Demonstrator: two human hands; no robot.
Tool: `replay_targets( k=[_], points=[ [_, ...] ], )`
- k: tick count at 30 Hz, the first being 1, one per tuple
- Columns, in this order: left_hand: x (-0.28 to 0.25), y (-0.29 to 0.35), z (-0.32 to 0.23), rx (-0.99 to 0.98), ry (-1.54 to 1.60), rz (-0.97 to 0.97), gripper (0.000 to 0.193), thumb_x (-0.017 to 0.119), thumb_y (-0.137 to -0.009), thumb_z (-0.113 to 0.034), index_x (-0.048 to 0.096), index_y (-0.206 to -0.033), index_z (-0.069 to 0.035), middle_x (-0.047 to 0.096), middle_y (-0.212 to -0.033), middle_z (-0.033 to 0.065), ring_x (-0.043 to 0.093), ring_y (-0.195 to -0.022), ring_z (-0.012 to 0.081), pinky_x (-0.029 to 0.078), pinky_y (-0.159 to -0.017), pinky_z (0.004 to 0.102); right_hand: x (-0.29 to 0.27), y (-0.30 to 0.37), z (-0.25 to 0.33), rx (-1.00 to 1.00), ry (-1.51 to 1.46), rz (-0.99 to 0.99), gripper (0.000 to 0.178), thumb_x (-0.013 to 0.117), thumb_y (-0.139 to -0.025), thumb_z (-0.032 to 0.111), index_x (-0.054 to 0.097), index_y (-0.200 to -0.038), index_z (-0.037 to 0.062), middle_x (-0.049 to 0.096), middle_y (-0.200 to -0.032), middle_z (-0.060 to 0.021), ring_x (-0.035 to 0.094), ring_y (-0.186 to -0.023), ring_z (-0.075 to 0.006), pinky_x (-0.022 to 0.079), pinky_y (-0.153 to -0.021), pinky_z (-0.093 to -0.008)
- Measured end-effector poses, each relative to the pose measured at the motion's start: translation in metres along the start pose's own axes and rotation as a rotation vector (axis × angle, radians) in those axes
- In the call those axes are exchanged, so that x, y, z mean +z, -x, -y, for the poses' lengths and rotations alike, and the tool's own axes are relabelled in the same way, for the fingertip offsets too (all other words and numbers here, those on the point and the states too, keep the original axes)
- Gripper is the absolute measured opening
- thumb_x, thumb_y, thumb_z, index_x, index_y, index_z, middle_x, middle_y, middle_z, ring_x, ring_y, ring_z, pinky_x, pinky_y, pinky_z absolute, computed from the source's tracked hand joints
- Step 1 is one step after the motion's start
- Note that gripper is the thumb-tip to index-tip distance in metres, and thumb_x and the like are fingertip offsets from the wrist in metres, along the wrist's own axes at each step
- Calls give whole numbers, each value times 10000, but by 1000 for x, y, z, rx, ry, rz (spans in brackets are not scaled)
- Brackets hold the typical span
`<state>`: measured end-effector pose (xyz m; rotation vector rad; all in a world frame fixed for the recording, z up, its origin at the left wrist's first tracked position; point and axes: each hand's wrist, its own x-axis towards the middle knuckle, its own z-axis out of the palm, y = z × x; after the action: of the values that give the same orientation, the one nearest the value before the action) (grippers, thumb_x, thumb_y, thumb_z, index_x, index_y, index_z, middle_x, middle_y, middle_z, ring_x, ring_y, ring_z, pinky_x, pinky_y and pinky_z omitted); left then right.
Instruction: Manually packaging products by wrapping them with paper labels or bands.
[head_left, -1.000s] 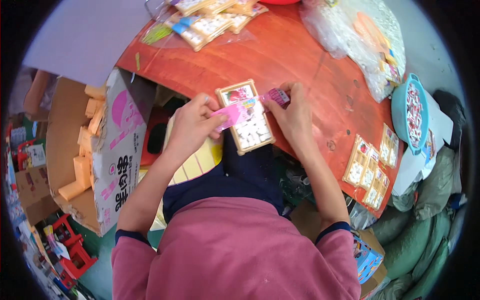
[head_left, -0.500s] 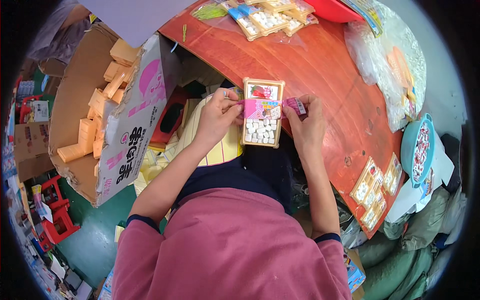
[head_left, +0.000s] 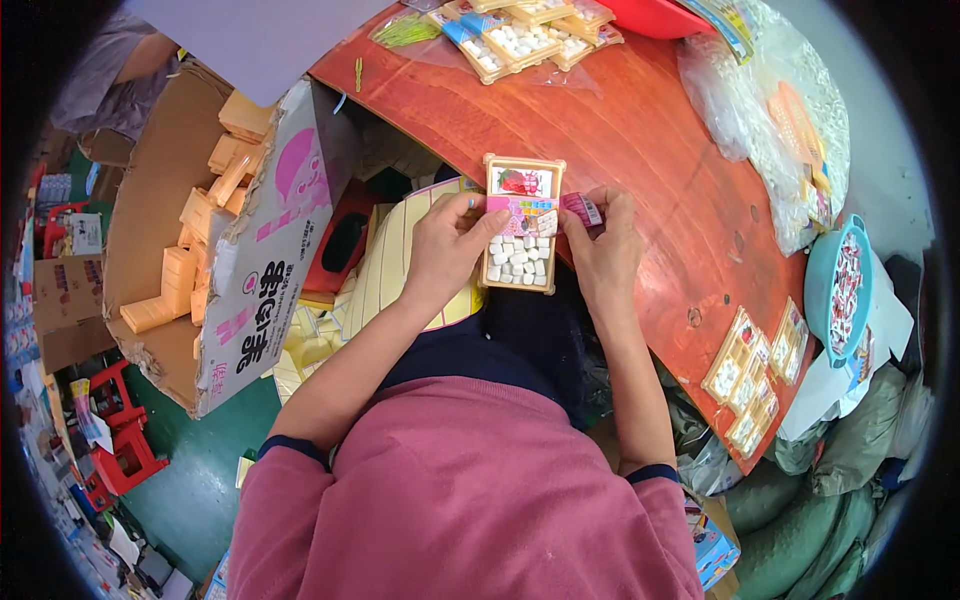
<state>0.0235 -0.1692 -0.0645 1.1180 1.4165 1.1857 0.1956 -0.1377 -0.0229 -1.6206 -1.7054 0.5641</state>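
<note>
A shallow tan tray (head_left: 548,172) is held upright over the table's near edge. Its far compartment shows a packet with a red strawberry picture (head_left: 518,182); small white marshmallow-like pieces (head_left: 518,262) fill the near one. Across its middle lies a pink printed paper band (head_left: 512,216). My left hand (head_left: 445,245) grips the tray's left side, its thumb pressed on the band. On the right, my right hand (head_left: 605,240) pinches the band's loose end (head_left: 582,209), which sticks out past the tray. The fingers beneath the tray are hidden.
The red-brown table (head_left: 640,130) carries stacked filled trays (head_left: 525,40) at the far side and several more (head_left: 742,375) at the right. A teal basin (head_left: 842,300) of small packets stands beyond them. At left, a cardboard box (head_left: 160,230) holds orange trays (head_left: 178,280).
My left hand has shifted from pinching the band's left end to gripping the tray's side, thumb on the band. The right hand still holds the other end, now nearer the tray.
</note>
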Motion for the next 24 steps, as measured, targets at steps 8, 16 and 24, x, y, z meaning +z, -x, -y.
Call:
replay_targets(
  k=[8, 16, 24],
  points=[
    [-4, 6, -1, -304, 861, 117, 233, 572, -897, -146, 546, -1073, 5, 632, -1004, 88, 622, -896, 154, 510, -812, 297, 2, -3, -1, 131, -624, 2, 210, 672, -817, 85, 488, -914, 53, 616, -775, -45, 557, -622, -81, 445, -536, -209],
    [-1, 13, -1, -411, 1233, 366, 425, 571, -884, -301, 495, -1204, -31, 603, -1094, 77, 593, -993, 193, 477, -896, 361, 10, 3, 27, 433, -1153, 402, 194, 672, -814, 71, 509, -917, 45, 626, -766, -42, 609, -634, -85, 474, -491, -193],
    [-10, 19, 8, -453, 1271, 473, 328, 558, -894, -270, 527, -1108, -24, 615, -950, 114, 629, -839, 202, 539, -751, 304, 4, 4, 48, 247, -532, 452, 322, 775, -728, 169, 516, -873, 44, 606, -697, -36, 564, -524, -70, 441, -419, -196]
  ],
)
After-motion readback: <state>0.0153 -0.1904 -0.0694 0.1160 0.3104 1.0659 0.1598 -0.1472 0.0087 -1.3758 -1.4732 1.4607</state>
